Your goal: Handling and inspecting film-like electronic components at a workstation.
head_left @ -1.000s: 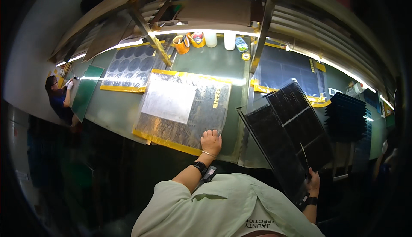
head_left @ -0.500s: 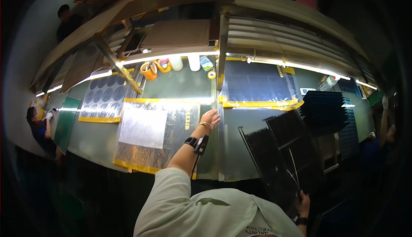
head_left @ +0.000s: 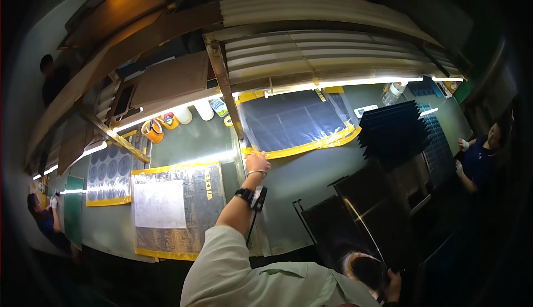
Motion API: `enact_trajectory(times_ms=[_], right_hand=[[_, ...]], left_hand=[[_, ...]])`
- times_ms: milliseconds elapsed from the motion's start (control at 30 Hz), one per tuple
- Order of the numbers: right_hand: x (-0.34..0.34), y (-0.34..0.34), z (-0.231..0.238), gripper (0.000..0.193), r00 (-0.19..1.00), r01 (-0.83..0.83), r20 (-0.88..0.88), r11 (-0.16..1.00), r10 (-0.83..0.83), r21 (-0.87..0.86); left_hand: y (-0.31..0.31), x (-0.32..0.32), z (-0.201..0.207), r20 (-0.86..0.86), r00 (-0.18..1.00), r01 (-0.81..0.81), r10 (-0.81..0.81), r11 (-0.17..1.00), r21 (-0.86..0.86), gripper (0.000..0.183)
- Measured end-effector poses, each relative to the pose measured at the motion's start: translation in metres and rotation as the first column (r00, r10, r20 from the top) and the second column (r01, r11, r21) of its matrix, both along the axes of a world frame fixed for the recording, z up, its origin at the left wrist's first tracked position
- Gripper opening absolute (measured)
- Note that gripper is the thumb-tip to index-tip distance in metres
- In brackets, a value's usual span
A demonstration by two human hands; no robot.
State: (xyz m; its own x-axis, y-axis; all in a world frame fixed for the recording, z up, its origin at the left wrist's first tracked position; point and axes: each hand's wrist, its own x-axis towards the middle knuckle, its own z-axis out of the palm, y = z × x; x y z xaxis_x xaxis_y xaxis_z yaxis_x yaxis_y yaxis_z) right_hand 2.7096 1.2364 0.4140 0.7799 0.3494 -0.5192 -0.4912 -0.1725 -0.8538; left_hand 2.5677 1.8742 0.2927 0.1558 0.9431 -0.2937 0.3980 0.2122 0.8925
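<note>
My left hand (head_left: 257, 163) reaches out over the bench. Its fingers are bent and pressed at the near left corner of a clear film sheet (head_left: 294, 121) edged with yellow tape, which shows dark panels through it. A watch and a small black device are strapped to that wrist. Low on the right, my right hand (head_left: 393, 286) is closed on the near edge of a large dark panel (head_left: 369, 196), partly lost in shadow. Left of my arm lies a second yellow-taped film (head_left: 208, 212) with a white sheet (head_left: 160, 204) on it.
A jagged stack of dark panels (head_left: 391, 132) stands to the right. Orange tape rolls (head_left: 152, 131) and white containers (head_left: 204, 110) line the back, below lit tubes and a shelf post (head_left: 222, 85). People work at the left (head_left: 44, 215) and right (head_left: 480, 160).
My left hand has gone from spread fingers over the bench to bent fingers at the taped film's corner. The view has turned right. My right hand stays at the dark panel's edge.
</note>
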Motion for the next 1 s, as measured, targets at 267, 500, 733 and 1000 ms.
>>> enact_trajectory(times_ms=[267,500,733,1000], right_hand=[[0.041,-0.004,-0.033,0.034,0.831,-0.246,0.38,0.88,0.407,-0.406],[0.049,0.058,-0.026,0.035,0.982,-0.141,-0.119,0.987,0.15,0.078],[0.06,0.079,-0.067,0.035,0.927,-0.355,0.107,0.933,0.36,-0.068],[0.066,0.107,-0.036,0.036,0.93,-0.319,-0.166,0.945,0.327,0.076]], left_hand=[[-0.124,-0.15,0.086,0.363,0.91,-0.203,0.201,0.979,-0.032,0.013],[-0.153,-0.346,0.091,0.13,0.836,-0.531,0.533,0.846,-0.054,0.015],[-0.121,-0.491,0.06,-0.386,0.808,-0.412,0.444,0.896,0.169,0.024],[-0.179,-0.288,0.06,-0.539,0.826,0.338,0.166,0.62,0.709,0.048]])
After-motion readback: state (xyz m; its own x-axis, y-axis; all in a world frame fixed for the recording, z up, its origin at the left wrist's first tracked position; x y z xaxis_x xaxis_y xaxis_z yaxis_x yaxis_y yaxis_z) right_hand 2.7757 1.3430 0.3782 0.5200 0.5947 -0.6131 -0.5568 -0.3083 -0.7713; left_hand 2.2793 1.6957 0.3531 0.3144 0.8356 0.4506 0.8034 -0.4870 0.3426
